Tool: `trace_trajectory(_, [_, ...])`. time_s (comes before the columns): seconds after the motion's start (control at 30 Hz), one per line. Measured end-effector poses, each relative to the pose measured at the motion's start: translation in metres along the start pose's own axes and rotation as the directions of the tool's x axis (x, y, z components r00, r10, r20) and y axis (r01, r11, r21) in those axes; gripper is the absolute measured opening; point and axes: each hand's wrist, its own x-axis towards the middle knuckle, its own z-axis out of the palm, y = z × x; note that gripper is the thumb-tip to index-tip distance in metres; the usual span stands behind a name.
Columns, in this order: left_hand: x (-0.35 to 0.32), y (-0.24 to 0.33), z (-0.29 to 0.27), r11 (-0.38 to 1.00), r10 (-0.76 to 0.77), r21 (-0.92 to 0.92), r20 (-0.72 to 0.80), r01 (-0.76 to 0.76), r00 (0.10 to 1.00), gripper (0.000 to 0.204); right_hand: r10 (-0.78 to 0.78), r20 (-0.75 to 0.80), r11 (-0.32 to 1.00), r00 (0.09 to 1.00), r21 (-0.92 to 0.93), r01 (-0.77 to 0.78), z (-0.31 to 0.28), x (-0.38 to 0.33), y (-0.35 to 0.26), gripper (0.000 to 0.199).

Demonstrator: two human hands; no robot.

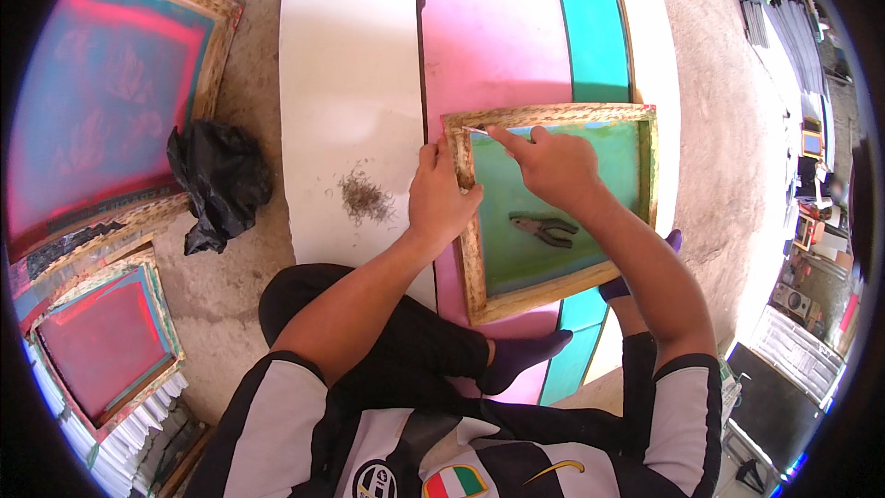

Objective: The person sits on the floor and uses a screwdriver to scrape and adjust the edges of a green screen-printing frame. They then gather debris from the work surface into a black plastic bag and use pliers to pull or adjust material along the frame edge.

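Currently my left hand [442, 198] braces the wooden screen frame [466, 221], fingers flat, gripping nothing; right hand [550, 166] pinches a thin tool [477, 132] at its corner; pliers [546, 230] rest on mesh

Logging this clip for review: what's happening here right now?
A person sits on the floor over a wooden screen-printing frame with green mesh. The left hand steadies its left rail, while the right hand works a thin tool at the top left corner. Pliers lie on the mesh; a small pile of staples sits beside the frame.
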Motion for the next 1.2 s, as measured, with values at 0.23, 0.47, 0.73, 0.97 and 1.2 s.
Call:
trace_trajectory(0.23, [0.002,-0.002,0.006,0.999,0.054,-0.004,-0.045,-0.054,0.998,0.086,0.0,0.141,0.939,0.99,0.339,-0.048,0.006,0.011,0.01,0.039])
trace_trajectory(0.47, [0.002,-0.005,0.006,0.998,0.059,-0.004,-0.053,-0.06,0.997,0.084,0.056,0.25,0.911,0.967,0.383,-0.152,-0.01,0.015,0.005,0.037])
trace_trajectory(0.73, [0.001,-0.002,0.0,0.999,0.043,0.022,-0.029,-0.042,0.999,0.084,-0.014,0.174,0.888,0.985,0.455,-0.068,0.009,0.018,0.02,0.036])
trace_trajectory(0.97, [0.002,0.002,-0.003,1.0,0.02,0.02,-0.002,-0.02,1.0,0.087,-0.05,0.34,0.62,0.939,0.748,-0.238,0.017,0.032,0.032,0.038])
trace_trajectory(1.2, [0.003,0.005,-0.005,1.0,-0.019,0.002,0.031,0.019,0.999,0.084,-0.115,-0.081,0.871,0.99,0.472,0.14,0.015,0.019,0.034,0.034])
